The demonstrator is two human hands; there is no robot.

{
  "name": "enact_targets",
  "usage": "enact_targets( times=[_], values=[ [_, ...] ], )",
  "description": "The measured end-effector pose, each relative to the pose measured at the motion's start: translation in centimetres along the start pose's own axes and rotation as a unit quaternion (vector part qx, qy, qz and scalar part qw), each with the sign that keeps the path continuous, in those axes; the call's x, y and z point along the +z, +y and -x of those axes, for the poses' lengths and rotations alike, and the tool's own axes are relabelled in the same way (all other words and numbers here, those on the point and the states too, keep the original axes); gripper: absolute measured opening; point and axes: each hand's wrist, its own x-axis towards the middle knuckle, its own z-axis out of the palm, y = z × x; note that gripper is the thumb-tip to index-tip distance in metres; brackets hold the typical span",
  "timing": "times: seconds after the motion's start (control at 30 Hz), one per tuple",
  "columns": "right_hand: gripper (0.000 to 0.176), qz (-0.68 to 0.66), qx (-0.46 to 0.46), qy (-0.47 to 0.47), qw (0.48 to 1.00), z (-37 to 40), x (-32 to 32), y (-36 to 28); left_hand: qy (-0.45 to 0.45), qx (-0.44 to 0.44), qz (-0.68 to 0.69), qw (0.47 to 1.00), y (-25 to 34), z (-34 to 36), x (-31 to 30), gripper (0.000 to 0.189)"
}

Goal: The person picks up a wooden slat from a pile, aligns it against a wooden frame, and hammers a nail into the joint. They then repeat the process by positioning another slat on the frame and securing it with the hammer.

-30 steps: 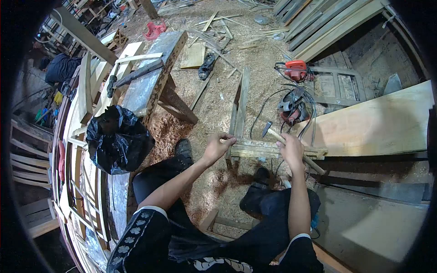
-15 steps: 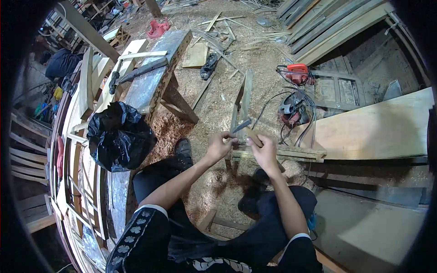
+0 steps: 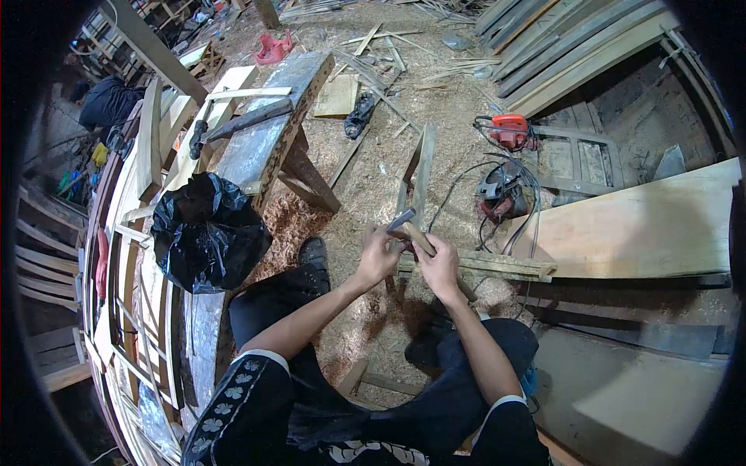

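Note:
In front of me my right hand (image 3: 439, 268) is wrapped round the wooden handle of a hammer (image 3: 422, 242). The dark metal head points up and left, close above my left hand (image 3: 379, 255). The left fingers are pinched together near the handle; anything between them is too small to make out. Just beyond and beneath both hands is a narrow wooden frame (image 3: 423, 167), with a wooden rail (image 3: 505, 266) running to the right.
On my left, a black plastic bag (image 3: 206, 245) sits by a workbench (image 3: 268, 93); another hammer (image 3: 198, 140) lies there. A circular saw (image 3: 497, 194), a red power tool (image 3: 510, 130) and cables are to the right, near a wide board (image 3: 637, 217). A person (image 3: 109, 105) crouches far left.
The hammer has tilted, its head swinging left over my left hand. My right hand has shifted left and down, bringing the two hands closer together.

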Motion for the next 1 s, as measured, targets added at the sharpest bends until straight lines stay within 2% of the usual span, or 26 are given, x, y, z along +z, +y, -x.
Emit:
enact_targets(
  times=[0.1, 0.17, 0.4, 0.5, 0.6, 0.7, 0.83, 1.0],
  values=[
    [0.021, -0.006, -0.017, 0.015, 1.000, 0.2, -0.2, -0.5, -0.009, 0.017, -0.010, 1.000, 1.0, -0.1, -0.4, 0.017],
    [0.023, 0.016, 0.030, -0.024, 0.999, 0.4, -0.6, -0.9, 0.003, 0.033, -0.021, 0.999, 1.1, 0.0, -0.3, 0.018],
    [0.023, 0.012, 0.005, 0.006, 1.000, 0.7, 0.0, -0.2, -0.013, 0.045, -0.037, 0.998, 1.0, 0.0, -0.2, 0.018],
    [0.024, 0.005, 0.025, -0.007, 1.000, 0.8, 0.0, -0.2, -0.039, 0.057, -0.035, 0.997, 0.7, 0.1, -0.3, 0.020],
    [0.024, -0.008, 0.022, 0.024, 0.999, 1.0, 0.0, -0.3, -0.015, 0.063, -0.037, 0.997, 0.4, 0.1, 0.1, 0.020],
    [0.024, -0.023, -0.002, 0.040, 0.999, 1.2, 0.6, 0.6, -0.039, 0.040, -0.031, 0.998, 0.1, 0.1, 0.0, 0.021],
    [0.027, -0.022, 0.028, 0.017, 0.999, 1.1, 0.4, 0.7, -0.027, 0.058, -0.015, 0.998, -0.3, 0.1, 0.2, 0.021],
    [0.027, -0.051, 0.054, 0.005, 0.997, 1.2, 0.3, 0.7, -0.041, 0.021, -0.005, 0.999, 0.5, 0.1, -0.1, 0.021]
  ],
)
